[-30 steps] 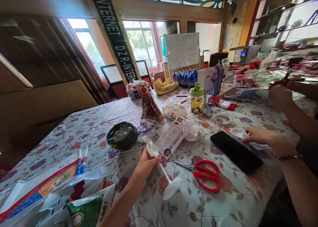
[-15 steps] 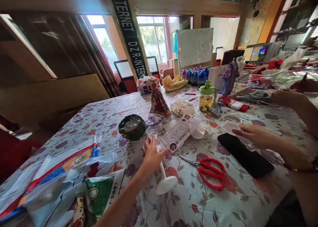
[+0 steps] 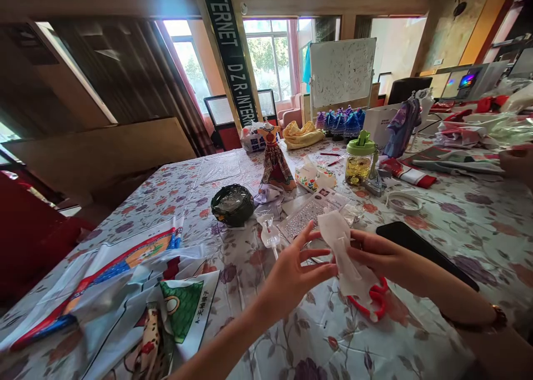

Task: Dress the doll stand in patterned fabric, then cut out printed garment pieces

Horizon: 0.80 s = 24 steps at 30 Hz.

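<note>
My right hand (image 3: 375,251) pinches a limp, translucent white piece (image 3: 336,233), narrow in its middle, over the table. At its left edge is my left hand (image 3: 297,266), fingers spread and fingertips close to it or touching; I cannot tell which. Under the white piece lie red-handled scissors (image 3: 381,305), mostly covered. Left of my left hand stands a white doll stand (image 3: 270,236) with a clear top; my hand hides its base. Behind the hands lies a card of rhinestones (image 3: 310,213). A black phone (image 3: 427,252) is partly behind my right forearm.
A dark woven basket (image 3: 232,205), a doll-size dress on a stand (image 3: 275,161) and a green-lidded jar (image 3: 358,161) stand farther back. A roll of white tape (image 3: 403,201) lies to the right. Printed fabric (image 3: 137,280) covers the left front of the flowered tablecloth (image 3: 191,188).
My left hand has let go of the doll stand and moved right. My right hand has brought the white piece left from the phone to over the scissors. The view has shifted slightly.
</note>
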Each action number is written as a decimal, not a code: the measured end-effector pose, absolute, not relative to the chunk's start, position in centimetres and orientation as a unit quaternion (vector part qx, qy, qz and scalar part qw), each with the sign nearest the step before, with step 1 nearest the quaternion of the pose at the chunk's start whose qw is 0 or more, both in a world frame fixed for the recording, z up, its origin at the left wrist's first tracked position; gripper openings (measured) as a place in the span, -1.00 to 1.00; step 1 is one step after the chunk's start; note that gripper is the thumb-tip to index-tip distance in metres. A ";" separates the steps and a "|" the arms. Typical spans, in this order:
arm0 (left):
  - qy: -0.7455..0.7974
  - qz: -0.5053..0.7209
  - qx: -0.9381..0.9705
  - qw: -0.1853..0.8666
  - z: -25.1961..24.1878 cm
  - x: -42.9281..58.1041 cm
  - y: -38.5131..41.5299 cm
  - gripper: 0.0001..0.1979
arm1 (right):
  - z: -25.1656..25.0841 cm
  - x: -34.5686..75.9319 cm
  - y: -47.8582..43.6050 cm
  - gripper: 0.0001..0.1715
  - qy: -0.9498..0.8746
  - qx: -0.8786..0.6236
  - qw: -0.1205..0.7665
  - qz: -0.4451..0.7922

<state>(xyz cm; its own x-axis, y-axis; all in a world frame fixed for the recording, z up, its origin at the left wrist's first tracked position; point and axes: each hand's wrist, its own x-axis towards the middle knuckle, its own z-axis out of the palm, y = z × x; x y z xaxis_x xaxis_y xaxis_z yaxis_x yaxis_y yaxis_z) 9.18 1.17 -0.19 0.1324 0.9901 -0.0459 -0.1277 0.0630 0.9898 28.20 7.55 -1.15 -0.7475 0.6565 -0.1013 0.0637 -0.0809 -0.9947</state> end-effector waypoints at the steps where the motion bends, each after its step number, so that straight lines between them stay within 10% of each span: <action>1: 0.438 0.484 0.486 0.581 0.0 9.3 1.0 -0.14 | -0.9 28.1 7.2 -0.35 -0.631 -0.272 0.219 0.693; 15: 0.436 0.424 0.530 0.591 0.5 9.5 0.4 -0.54 | -1.8 26.9 5.5 -0.44 -0.604 -0.214 0.232 0.732; 24: 0.528 0.311 0.586 0.531 0.2 8.8 0.7 -0.55 | -2.8 30.0 9.6 -0.53 -0.815 -0.383 0.162 0.404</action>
<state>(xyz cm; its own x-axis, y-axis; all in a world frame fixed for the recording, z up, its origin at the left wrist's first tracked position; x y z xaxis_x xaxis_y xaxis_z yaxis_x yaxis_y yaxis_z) 8.81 0.70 0.20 0.2503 0.9481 -0.1961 0.2879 0.1206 0.9501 29.97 9.60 -2.78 -0.6537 0.7553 -0.0459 0.4935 0.3795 -0.7826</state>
